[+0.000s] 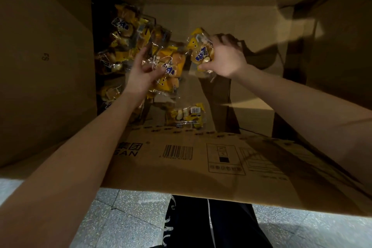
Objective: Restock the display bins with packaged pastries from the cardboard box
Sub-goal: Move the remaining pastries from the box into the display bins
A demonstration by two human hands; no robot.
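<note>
Inside the cardboard box (48, 78), left hand (143, 75) and right hand (226, 57) each clutch a pastry pack (202, 53): likely light, slippery, crushable, best held gently mid-body.

Speckled grey floor (124, 217), dark trousers (221, 225)

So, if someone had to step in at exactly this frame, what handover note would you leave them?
The left hand is inside the cardboard box, fingers curled on a yellow pastry packet.
The right hand grips a second packet beside it.
A heap of packets lies along the box's left side, and one loose packet lies by the near wall.
Done: two packets are picked up. The display bins are out of view, so their fill cannot be told.
Left: carry both packets to the bins, then come back for the rest.
</note>
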